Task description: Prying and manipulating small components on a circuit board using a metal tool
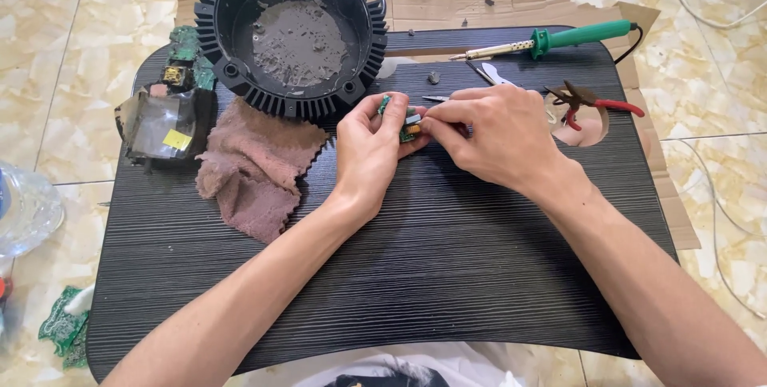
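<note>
At the far left edge of the frame, a clear plastic bottle (28,207) is lying on the marble floor (48,75), and a scrap of green circuit board (64,329) is resting near the lower left corner. On the dark ribbed tabletop (439,259), at the upper left, a broken power module with a yellow label and a green board above it (166,119) is sitting beside a crumpled brownish cloth (254,165). Just above the cloth, a round black finned metal housing with grey dust inside (294,31) is standing, and it is touching the cloth's upper edge.

In the middle of the frame, the left hand (369,151) is pinching a small green circuit board with tiny parts on it (407,123) between thumb and fingers; its grip is narrow and closed on the board. The right hand (499,139) is meeting it from the right, its fingertips closed on the same board, with a thin metal tool tip (435,99) showing just above; I cannot tell if this hand is holding that tool.

To my judgement, the step in hand is working a part off the small board, so the next move is calling for a steady, fine pull while the left hand is keeping the board firm.

At the upper right, a green-handled soldering iron (559,39) is lying on the tabletop, and red-handled cutters (595,102) are lying over a round hole, with torn cardboard (495,0) behind.
</note>
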